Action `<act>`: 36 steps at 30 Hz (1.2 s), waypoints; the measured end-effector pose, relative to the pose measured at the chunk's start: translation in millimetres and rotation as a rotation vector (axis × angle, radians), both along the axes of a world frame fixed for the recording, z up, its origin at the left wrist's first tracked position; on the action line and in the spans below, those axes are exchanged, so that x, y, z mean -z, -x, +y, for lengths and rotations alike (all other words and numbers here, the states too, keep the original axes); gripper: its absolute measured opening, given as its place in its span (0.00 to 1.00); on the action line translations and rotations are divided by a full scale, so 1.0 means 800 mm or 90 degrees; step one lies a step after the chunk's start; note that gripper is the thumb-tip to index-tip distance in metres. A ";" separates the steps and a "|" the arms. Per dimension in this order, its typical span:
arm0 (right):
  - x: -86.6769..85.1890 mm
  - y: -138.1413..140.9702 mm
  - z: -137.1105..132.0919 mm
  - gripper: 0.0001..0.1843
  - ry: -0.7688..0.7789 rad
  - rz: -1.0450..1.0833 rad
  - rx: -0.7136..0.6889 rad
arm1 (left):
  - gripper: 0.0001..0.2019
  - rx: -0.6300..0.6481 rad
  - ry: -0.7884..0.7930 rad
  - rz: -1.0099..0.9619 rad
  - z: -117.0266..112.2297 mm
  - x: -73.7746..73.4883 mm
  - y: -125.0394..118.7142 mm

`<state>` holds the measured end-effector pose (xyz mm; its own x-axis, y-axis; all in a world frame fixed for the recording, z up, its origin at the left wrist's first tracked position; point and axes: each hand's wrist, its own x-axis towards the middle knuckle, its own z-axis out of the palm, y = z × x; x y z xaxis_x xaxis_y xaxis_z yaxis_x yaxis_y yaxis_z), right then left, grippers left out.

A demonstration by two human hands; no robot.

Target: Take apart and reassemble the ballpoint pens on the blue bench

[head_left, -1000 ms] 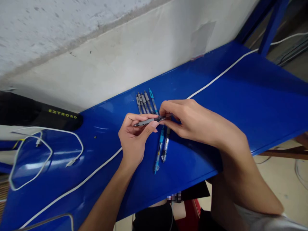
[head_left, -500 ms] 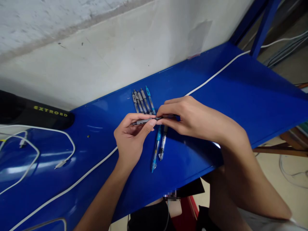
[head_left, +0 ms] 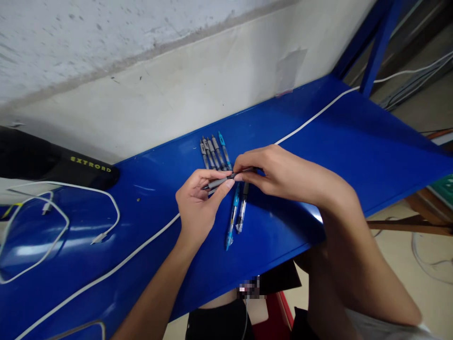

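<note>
Above blue shelf [head_left: 329,137], pen [head_left: 219,182] between left hand [head_left: 196,208] and right hand [head_left: 283,172], room around

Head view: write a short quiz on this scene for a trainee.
1. True or false: the grey-gripped pen is held by both the left hand and the right hand.
2. How many pens lie side by side in the row of pens beyond the hands, on the blue metal shelf? A) two B) four C) six
3. Fill in the word: the black item at the left of the shelf is printed with ____.

Key: 1 true; 2 B; 3 EXTRORD
</note>
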<state>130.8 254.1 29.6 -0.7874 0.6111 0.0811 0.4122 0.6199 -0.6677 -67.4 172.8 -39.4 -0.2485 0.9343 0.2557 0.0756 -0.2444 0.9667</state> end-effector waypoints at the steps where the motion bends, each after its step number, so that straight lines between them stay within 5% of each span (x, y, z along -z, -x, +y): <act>1: 0.001 0.001 0.001 0.08 0.005 -0.001 -0.001 | 0.09 -0.004 -0.002 0.005 0.000 -0.001 0.001; 9: 0.009 0.007 0.010 0.04 0.035 0.016 0.005 | 0.08 -0.032 -0.028 0.074 0.001 -0.007 0.008; 13: 0.009 0.007 0.014 0.12 0.041 0.023 -0.028 | 0.08 -0.030 -0.037 0.085 0.002 -0.006 0.010; 17: 0.008 0.006 0.012 0.06 0.054 0.032 0.002 | 0.09 -0.027 -0.040 0.087 0.002 -0.005 0.010; 22: 0.011 0.005 0.010 0.14 0.066 0.024 -0.020 | 0.07 -0.031 -0.034 0.094 0.001 -0.007 0.009; 26: 0.014 0.005 0.010 0.06 0.076 0.041 0.000 | 0.06 -0.023 -0.034 0.111 0.000 -0.007 0.009; 30: 0.016 0.005 0.011 0.16 0.078 0.040 -0.036 | 0.07 -0.039 -0.039 0.148 0.000 -0.007 0.009; 36: 0.017 0.006 0.011 0.07 0.075 0.052 -0.027 | 0.07 -0.042 -0.044 0.157 0.001 -0.007 0.008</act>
